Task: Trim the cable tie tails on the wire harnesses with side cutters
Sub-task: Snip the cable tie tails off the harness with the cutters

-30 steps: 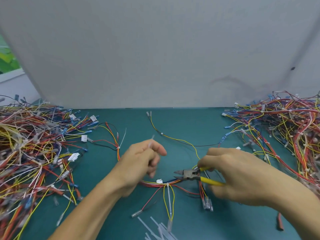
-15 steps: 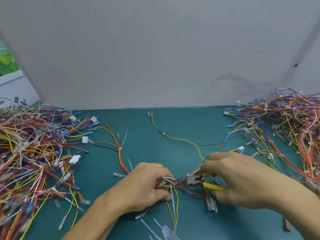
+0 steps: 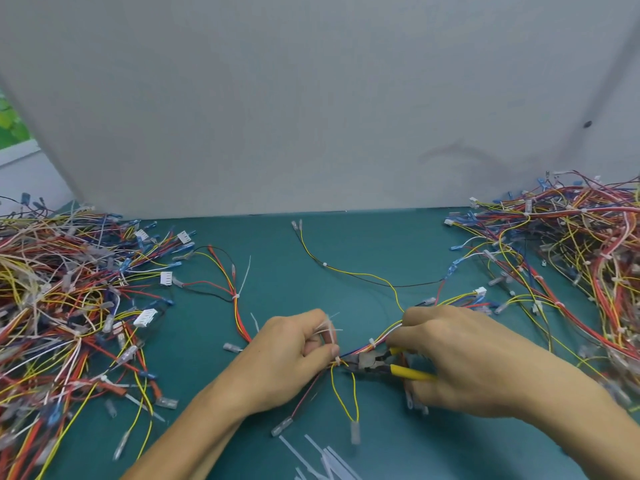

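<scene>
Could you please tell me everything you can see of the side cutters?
The side cutters have a dark grey metal head and two yellow-sleeved handles. The right hand grips the handles, hiding their ends. The tool lies nearly level, nose pointing toward the left hand, its tip at the wire harness that hand pinches. Whether the blades are open cannot be told.

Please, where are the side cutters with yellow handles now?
In the head view, the side cutters sit low, just right of centre, held by the right hand; their tip points left, close to the left hand, which pinches the wire harness.
</scene>
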Demonstrator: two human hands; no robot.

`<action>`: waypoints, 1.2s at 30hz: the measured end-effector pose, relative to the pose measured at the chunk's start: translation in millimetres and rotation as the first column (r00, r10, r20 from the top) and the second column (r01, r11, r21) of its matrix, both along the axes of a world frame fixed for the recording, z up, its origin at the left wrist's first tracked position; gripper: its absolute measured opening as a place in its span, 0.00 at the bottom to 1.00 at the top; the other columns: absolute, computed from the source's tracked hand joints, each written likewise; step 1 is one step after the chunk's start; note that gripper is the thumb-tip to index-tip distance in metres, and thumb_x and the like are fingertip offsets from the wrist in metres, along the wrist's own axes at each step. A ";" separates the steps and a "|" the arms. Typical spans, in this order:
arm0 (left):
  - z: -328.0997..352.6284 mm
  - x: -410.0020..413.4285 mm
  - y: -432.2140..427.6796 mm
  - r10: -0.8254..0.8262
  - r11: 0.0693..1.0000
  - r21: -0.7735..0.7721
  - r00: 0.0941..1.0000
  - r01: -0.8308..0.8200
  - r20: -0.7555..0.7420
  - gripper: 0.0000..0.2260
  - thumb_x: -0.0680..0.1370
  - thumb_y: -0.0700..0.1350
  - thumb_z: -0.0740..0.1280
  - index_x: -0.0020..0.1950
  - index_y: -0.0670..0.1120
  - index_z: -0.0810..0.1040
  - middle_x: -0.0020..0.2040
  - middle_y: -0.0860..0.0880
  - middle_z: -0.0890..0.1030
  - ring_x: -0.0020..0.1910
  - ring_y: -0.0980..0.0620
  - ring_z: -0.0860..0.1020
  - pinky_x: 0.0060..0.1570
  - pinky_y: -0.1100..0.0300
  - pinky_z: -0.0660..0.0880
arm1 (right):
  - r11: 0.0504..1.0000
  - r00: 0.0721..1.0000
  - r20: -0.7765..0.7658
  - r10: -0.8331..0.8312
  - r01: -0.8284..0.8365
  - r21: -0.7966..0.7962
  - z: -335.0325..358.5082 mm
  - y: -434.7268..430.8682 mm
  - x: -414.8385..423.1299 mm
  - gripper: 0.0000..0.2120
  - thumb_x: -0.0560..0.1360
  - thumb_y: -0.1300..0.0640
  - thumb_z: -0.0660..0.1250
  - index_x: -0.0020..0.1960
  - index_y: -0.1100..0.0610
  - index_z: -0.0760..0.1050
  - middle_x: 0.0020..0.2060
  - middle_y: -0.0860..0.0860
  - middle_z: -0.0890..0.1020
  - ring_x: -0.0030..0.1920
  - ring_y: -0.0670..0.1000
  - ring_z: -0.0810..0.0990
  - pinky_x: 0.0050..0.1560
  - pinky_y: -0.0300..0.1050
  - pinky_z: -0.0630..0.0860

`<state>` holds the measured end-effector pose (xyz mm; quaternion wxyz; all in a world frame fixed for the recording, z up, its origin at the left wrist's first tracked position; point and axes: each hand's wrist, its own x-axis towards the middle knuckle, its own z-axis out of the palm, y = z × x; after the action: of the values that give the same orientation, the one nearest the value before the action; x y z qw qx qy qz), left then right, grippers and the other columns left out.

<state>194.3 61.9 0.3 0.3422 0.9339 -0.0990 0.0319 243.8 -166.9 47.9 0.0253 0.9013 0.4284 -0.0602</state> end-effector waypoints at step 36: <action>1.7 2.8 -1.1 0.022 0.999 -0.047 0.998 -0.025 -0.065 0.09 0.78 0.47 0.65 0.38 0.49 0.72 0.26 0.55 0.65 0.29 0.56 0.63 0.32 0.65 0.63 | 0.997 0.998 0.039 0.057 -0.059 0.056 -12.9 3.2 6.9 0.09 0.75 0.47 0.59 0.51 0.49 0.74 0.44 0.47 0.75 0.45 0.51 0.74 0.45 0.49 0.73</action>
<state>197.1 60.8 2.0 0.3670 0.9270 -0.0763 0.0080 250.7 -163.7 35.0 0.0092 0.8897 0.4555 -0.0306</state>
